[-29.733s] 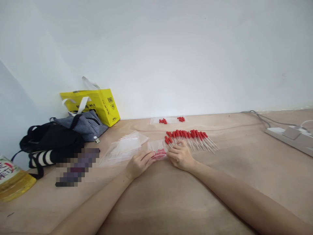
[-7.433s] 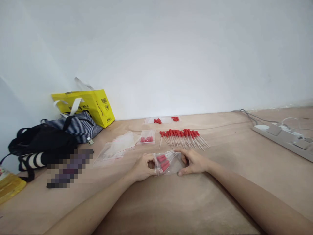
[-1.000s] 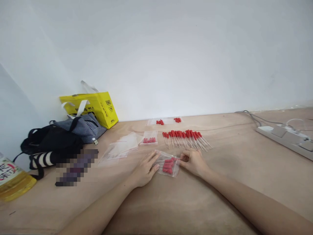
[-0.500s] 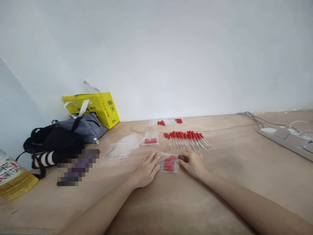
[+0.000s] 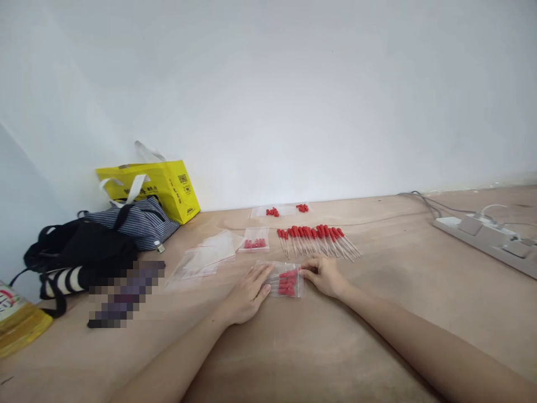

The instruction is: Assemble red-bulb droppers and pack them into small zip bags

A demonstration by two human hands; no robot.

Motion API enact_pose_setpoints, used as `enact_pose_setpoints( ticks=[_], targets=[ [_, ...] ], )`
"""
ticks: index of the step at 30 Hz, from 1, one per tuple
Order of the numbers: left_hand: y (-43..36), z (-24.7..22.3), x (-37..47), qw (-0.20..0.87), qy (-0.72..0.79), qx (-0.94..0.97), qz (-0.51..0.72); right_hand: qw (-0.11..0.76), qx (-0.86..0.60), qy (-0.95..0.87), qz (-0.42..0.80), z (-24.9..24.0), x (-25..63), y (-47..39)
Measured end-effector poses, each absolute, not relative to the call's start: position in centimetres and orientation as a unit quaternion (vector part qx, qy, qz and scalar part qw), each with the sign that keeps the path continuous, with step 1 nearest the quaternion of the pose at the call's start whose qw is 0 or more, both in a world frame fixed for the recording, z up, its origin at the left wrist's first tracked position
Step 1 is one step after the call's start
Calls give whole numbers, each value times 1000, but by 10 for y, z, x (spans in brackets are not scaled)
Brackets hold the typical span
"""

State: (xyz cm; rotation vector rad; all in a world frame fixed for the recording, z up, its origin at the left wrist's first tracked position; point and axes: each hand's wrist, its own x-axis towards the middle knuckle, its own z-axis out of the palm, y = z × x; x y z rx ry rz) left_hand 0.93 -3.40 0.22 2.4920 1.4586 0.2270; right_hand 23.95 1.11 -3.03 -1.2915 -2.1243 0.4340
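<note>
A clear zip bag (image 5: 272,291) lies on the table between my hands, with several red-bulbed droppers (image 5: 287,282) inside, their clear stems pointing left. My left hand (image 5: 248,295) rests flat on the bag's left end, fingers stretched out. At the right edge of the bag, my right hand (image 5: 322,276) pinches the plastic between thumb and fingers. Just behind it, a row of loose red-bulbed droppers (image 5: 316,238) is spread on the table. Another small bag (image 5: 255,238) with red bulbs in it lies behind my left hand.
Several flat clear bags (image 5: 210,254) are fanned out to the left. More bagged droppers (image 5: 272,212) lie near the wall. A yellow bag (image 5: 184,190), a striped bag (image 5: 146,224), a black bag (image 5: 84,246) and an oil bottle (image 5: 20,330) stand left; a power strip (image 5: 482,240) lies right.
The view has shifted slightly, so most things sit a little further left. At the bag's right edge, the uppermost red bulb that reached my right fingers now lies inside with the others.
</note>
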Motion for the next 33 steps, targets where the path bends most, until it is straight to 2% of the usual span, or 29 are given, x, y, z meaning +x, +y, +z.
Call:
enact_pose_setpoints(
  ticks=[5, 9, 15, 18, 22, 29, 33],
  targets=[
    [-32, -1, 9, 112, 486, 864, 69, 321, -443, -823, 152, -34, 230, 12],
    [-31, -2, 8, 109, 469, 874, 66, 362, -393, -817, 216, -30, 226, 13],
    [-32, 0, 7, 123, 449, 881, 83, 429, -489, -730, 211, -35, 222, 12],
    [-31, -1, 4, 129, 444, 881, 97, 448, -483, -721, 217, -35, 224, 10],
    [-26, -2, -1, 117, 456, 875, 113, 409, -400, -773, 276, -31, 230, 9],
    [-23, -4, 0, 27, 465, 864, 191, 383, -431, -773, 263, -27, 224, 4],
    [-19, -8, 0, 31, 487, 840, 238, 312, -337, -827, 324, -20, 226, -9]
  ],
)
